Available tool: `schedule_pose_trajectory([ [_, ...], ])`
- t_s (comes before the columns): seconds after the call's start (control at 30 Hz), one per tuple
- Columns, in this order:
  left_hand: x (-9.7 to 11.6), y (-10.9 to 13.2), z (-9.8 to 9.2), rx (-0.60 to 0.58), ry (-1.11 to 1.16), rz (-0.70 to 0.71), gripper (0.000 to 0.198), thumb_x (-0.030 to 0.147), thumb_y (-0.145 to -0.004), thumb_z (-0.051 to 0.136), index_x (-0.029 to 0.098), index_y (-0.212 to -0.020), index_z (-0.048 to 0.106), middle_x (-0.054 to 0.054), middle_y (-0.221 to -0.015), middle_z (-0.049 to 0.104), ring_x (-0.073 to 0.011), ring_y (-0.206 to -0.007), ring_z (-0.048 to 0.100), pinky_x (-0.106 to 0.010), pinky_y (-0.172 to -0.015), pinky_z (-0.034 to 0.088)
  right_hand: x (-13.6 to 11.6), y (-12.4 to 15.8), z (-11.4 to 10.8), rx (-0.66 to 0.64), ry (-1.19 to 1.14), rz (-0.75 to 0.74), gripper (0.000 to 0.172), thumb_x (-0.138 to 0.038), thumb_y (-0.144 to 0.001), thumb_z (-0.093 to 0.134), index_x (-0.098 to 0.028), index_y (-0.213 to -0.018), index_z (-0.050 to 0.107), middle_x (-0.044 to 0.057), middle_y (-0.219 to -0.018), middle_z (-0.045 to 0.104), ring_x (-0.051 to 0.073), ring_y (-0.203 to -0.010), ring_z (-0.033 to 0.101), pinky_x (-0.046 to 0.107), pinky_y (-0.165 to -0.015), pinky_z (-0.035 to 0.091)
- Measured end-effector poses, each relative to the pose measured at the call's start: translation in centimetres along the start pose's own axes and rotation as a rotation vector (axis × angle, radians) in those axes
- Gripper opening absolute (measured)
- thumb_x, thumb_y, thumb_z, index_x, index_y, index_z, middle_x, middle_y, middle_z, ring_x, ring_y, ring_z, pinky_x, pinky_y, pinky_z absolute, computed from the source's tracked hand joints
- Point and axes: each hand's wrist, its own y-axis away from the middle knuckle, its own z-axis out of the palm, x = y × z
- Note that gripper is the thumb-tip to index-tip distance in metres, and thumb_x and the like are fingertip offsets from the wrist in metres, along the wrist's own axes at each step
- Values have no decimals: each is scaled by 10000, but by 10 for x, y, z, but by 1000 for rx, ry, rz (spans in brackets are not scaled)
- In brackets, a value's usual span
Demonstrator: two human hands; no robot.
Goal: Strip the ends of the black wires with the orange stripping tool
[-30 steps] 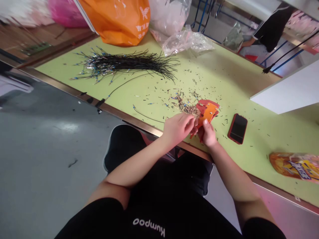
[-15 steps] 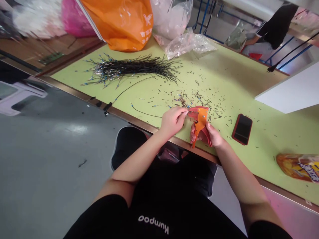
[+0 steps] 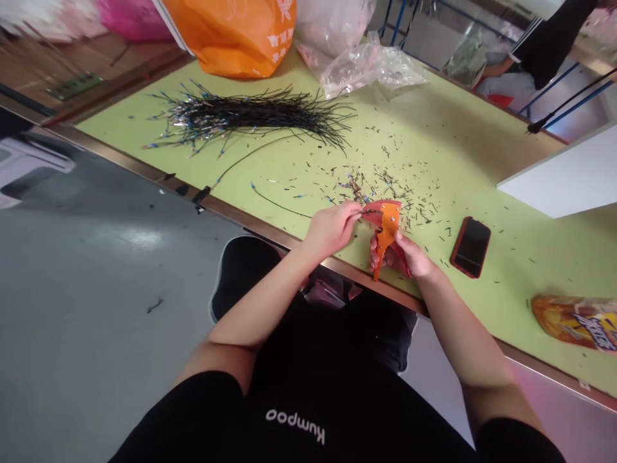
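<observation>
Workshop, grey floor (image 3: pixel 96 276); pale green worktable (image 3: pixel 511 280), smooth, edged with a shiny strip. At its far side: one orange bag (image 3: pixel 236 42), taut and rounded; crumpled clear plastic (image 3: pixel 357 67), glossy and creased. Beyond, one co-worker in a black top (image 3: pixel 547 51).

Hand tool (image 3: pixel 389 222), one: orange riveted plate over a red body, located over the table's near edge, directly before the person, handles splayed. Right hand (image 3: pixel 414 256): wrapped around those handles, thumb to one side, fingers to the other. Left hand (image 3: pixel 332 227): fingertips pinched on a dark strand that leads to the tool's mouth, apparently part of the blue-tipped black wire (image 3: pixel 279 205) trailing leftward. Hands apart, bridged by strand and tool.

Step in hand, by judgement: a wire end being presented to the tool. Next move, likewise judged: calls for a steady pinch, the end seated straight, an even squeeze.

Black wire bundle (image 3: pixel 260 112), one: long, springy, bristling at both ends, blue and silvery tips at left. Clippings (image 3: pixel 357 186), many: short, stiff, scattered beyond the tool. Phone (image 3: pixel 471 247), flat, red-cased; bottle (image 3: pixel 578 318), lying sideways, amber, shiny label
</observation>
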Motion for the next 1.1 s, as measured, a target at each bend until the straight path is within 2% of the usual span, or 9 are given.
schedule_pose_trajectory([
  [0.13, 2, 0, 0, -18, -14, -4, 329, 352, -1123, 430, 220, -1169, 728, -63, -1073, 838, -201, -943, 808, -282, -785, 583, -1, 0, 3, 8, -9, 13, 643, -835, -840, 719, -206, -972, 696, 29, -767, 671, 221, -720, 699, 393, -731, 637],
  [0.37, 2, 0, 0, -12, -25, -30, 342, 351, -1115, 418, 220, -1156, 732, -60, -1038, 834, -201, -922, 801, -281, -755, 566, 5, -3, 13, 79, 66, -73, 553, -761, -900, 727, -221, -817, 640, -28, -614, 529, 170, -561, 544, 351, -579, 555],
  [0.53, 6, 0, -3, -20, -32, -68, 373, 347, -1121, 385, 221, -1197, 727, -63, -1047, 834, -209, -944, 797, -289, -765, 561, 7, -6, 25, 157, 118, -123, 581, -758, -874, 761, -223, -736, 581, -54, -550, 471, 145, -493, 495, 322, -515, 497],
  [0.73, 11, -1, -2, -39, -56, -81, 365, 307, -1109, 383, 217, -1200, 725, -69, -1012, 828, -222, -956, 794, -296, -761, 549, 14, -5, 36, 325, 168, -157, 632, -790, -812, 797, -251, -699, 487, -92, -477, 411, 107, -406, 387, 271, -417, 367],
  [0.83, 12, -1, 0, -16, -60, -55, 353, 273, -1092, 384, 223, -1174, 723, -64, -989, 825, -213, -928, 787, -289, -750, 542, 19, -5, 38, 307, 196, -203, 621, -814, -831, 754, -255, -705, 517, -80, -477, 427, 122, -414, 402, 290, -428, 385],
  [0.9, 10, -1, 0, 15, -43, -31, 339, 257, -1081, 388, 227, -1124, 723, -59, -965, 819, -210, -899, 781, -288, -729, 535, 18, -3, 37, 303, 207, -263, 610, -815, -858, 722, -257, -694, 540, -55, -499, 450, 141, -438, 427, 312, -438, 398],
  [0.97, 5, 0, -1, 89, -2, -43, 324, 269, -1088, 391, 226, -1076, 712, -50, -940, 812, -196, -812, 762, -286, -688, 523, 12, -1, 35, 337, 160, -385, 568, -778, -877, 730, -262, -714, 558, -42, -531, 451, 156, -468, 442, 331, -462, 430],
  [1.03, -1, 0, -3, 201, 38, -110, 318, 297, -1103, 389, 218, -1051, 693, -39, -908, 803, -166, -674, 702, -281, -649, 508, 3, 3, 31, 418, 60, -546, 505, -726, -901, 732, -272, -759, 563, -44, -574, 425, 164, -504, 449, 345, -517, 490],
  [1.1, -4, 0, -5, 270, 48, -171, 309, 314, -1109, 400, 209, -1043, 684, -31, -877, 795, -143, -596, 645, -277, -635, 500, -5, 6, 27, 507, -10, -632, 456, -707, -941, 678, -283, -815, 564, -39, -632, 411, 176, -556, 468, 362, -601, 552],
])
